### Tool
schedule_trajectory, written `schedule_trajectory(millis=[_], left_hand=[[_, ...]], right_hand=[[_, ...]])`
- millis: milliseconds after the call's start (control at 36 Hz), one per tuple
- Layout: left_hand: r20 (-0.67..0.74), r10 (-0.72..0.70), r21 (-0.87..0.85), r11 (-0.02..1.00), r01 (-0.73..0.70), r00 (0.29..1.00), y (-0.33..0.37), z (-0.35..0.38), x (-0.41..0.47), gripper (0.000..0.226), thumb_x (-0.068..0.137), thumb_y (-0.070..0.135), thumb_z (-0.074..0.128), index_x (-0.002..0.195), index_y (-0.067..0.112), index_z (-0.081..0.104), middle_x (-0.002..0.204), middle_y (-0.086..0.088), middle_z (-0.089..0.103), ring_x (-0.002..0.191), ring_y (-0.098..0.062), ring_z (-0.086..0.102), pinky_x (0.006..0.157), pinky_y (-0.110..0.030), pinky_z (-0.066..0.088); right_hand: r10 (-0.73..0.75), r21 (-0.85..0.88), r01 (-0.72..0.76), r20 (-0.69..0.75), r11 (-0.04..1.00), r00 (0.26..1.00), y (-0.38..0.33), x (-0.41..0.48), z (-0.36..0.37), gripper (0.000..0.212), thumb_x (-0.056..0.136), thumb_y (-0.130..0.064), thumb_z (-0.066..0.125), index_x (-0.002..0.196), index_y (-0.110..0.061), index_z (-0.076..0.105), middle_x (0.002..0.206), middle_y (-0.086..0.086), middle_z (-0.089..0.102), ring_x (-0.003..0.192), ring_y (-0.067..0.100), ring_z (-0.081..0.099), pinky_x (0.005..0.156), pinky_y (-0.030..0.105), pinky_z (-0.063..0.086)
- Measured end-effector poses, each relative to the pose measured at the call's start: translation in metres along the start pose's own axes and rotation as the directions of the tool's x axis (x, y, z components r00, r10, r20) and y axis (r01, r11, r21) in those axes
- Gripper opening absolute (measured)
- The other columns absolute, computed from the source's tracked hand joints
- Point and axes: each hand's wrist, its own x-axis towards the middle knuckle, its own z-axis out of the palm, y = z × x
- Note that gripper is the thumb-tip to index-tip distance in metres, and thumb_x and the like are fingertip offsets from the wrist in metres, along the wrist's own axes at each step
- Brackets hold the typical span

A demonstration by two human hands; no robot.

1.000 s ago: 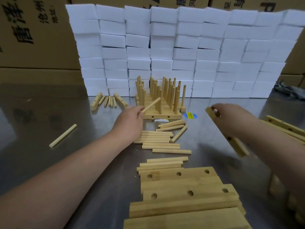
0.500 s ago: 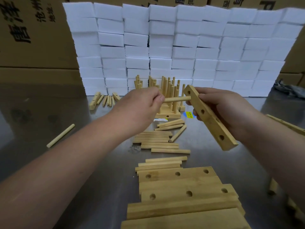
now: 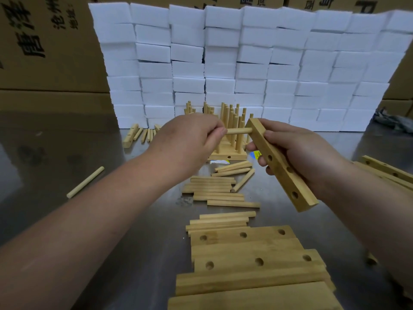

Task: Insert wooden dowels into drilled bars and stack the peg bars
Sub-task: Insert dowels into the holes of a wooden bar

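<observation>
Pinching a dowel [image 3: 240,131], left hand [image 3: 190,139] hiding its rear end, right hand [image 3: 297,148] gripping the drilled bar [image 3: 290,182], seating depth unclear

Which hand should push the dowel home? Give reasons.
Left. The left hand pinches the dowel, its tip at the far end of the drilled bar; the right hand only grips it.

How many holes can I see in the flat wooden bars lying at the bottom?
6. Three sit in a row along the farther drilled bar, three along the nearer drilled bar. The other bars there show no holes; theirs may be hidden.
</observation>
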Motion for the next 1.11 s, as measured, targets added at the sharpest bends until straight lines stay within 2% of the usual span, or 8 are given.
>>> schedule_trajectory(millis=[194,417,528,639,750,861,1000,1111], left_hand=[[0.015,0.012,0.012,1.0,-0.012,1.0,0.002,0.004,-0.002,0.003,0.093,0.032,0.048,0.093,0.034,0.047,0.067,0.017,0.045,0.063,0.001,0.043,0.052,-0.017,0.027],[0.013,-0.033,-0.05,0.998,0.034,0.999,0.001,0.01,-0.007,0.006,0.093,0.03,0.048,0.087,0.032,0.046,0.065,0.014,0.045,0.065,0.011,0.043,0.058,-0.002,0.03],[0.037,-0.092,-0.131,0.987,0.096,0.995,0.003,0.017,-0.01,0.008,0.094,0.033,0.047,0.09,0.031,0.054,0.064,0.01,0.05,0.061,-0.001,0.047,0.051,-0.02,0.032],[0.049,-0.13,-0.201,0.97,0.137,0.99,0.005,0.017,-0.01,0.021,0.092,0.033,0.049,0.071,0.036,0.048,0.061,0.011,0.05,0.057,-0.002,0.047,0.051,-0.026,0.033],[0.137,-0.282,-0.417,0.853,0.314,0.949,0.005,0.019,-0.008,0.027,0.094,0.033,0.047,0.069,0.033,0.057,0.053,0.015,0.05,0.042,0.005,0.044,0.041,-0.015,0.036],[0.21,-0.363,-0.518,0.746,0.418,0.908,0.006,0.019,-0.005,0.03,0.094,0.033,0.047,0.069,0.029,0.063,0.037,0.013,0.041,0.04,-0.005,0.034,0.048,-0.022,0.03],[0.097,-0.42,-0.481,0.774,0.412,0.902,0.005,0.01,0.0,0.027,0.093,0.035,0.048,0.071,0.027,0.063,0.053,0.012,0.045,0.048,-0.007,0.038,0.049,-0.023,0.033],[-0.024,-0.521,-0.513,0.739,0.437,0.853,-0.009,-0.003,0.007,0.026,0.094,0.034,0.048,0.072,0.027,0.06,0.061,0.006,0.044,0.049,-0.01,0.037,0.05,-0.024,0.031]], right_hand=[[-0.043,-0.105,0.039,-0.038,0.994,0.998,0.001,-0.001,0.001,0.032,0.097,-0.015,0.041,0.111,-0.033,0.063,0.075,0.0,0.071,0.049,0.011,0.054,0.045,0.018,0.044],[-0.074,-0.18,0.065,-0.044,0.981,0.996,0.003,-0.006,0.002,0.033,0.096,-0.016,0.043,0.092,-0.041,0.064,0.075,0.0,0.071,0.048,0.007,0.054,0.045,0.016,0.044],[-0.096,-0.209,0.085,-0.045,0.974,0.994,0.008,-0.006,0.005,0.032,0.096,-0.015,0.044,0.097,-0.043,0.061,0.073,-0.001,0.071,0.048,0.006,0.054,0.045,0.015,0.044],[-0.088,-0.223,0.075,-0.047,0.972,0.995,0.009,-0.007,0.004,0.031,0.095,-0.015,0.044,0.107,-0.038,0.061,0.075,0.001,0.071,0.048,0.006,0.054,0.046,0.014,0.043],[-0.126,-0.229,0.107,-0.07,0.968,0.99,0.008,-0.008,0.005,0.032,0.095,-0.016,0.046,0.117,-0.036,0.058,0.072,-0.002,0.07,0.048,0.004,0.053,0.048,0.013,0.044],[-0.094,-0.215,0.078,-0.063,0.973,0.994,0.004,-0.008,0.005,0.035,0.096,-0.017,0.046,0.128,-0.03,0.054,0.072,-0.004,0.069,0.049,0.005,0.053,0.047,0.014,0.043],[-0.009,-0.269,0.023,0.053,0.963,0.999,0.005,-0.008,0.007,0.042,0.095,-0.027,0.047,0.136,-0.039,0.044,0.077,-0.004,0.071,0.055,0.008,0.056,0.049,0.022,0.045],[-0.01,-0.343,0.003,-0.019,0.939,1.0,0.011,-0.007,0.01,0.032,0.096,-0.026,0.045,0.127,-0.026,0.054,0.074,-0.004,0.066,0.053,0.007,0.051,0.052,0.025,0.041]])
